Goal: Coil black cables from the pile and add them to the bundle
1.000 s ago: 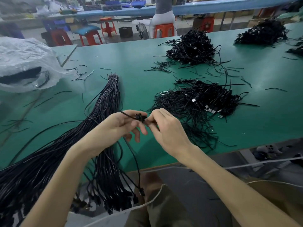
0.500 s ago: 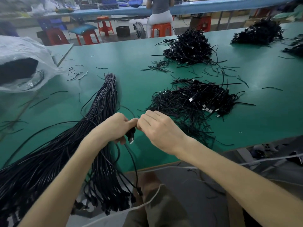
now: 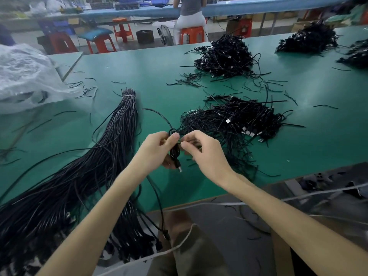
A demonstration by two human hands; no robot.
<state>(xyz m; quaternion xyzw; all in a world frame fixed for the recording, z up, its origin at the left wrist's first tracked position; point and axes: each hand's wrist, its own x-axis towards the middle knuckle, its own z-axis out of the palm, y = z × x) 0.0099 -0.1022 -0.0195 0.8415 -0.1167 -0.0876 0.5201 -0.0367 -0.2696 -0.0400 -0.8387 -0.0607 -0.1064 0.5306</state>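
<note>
Left hand (image 3: 157, 148) grips the coiled black cable (image 3: 175, 151) (plug hanging down), right hand (image 3: 203, 152) pinching it

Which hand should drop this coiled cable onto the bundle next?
Left, probably: the left hand grips the coiled cable and the bundle lies on its side; the right hand only pinches it, nearer the pile.

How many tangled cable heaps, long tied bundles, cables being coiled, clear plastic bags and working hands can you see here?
Tangled cable heaps: 4, one cut off at the right edge
Long tied bundle: 1
Coiled cable in the hands: 1
Clear plastic bag: 1
Hands: 2, left hand and right hand
Total: 9
</note>
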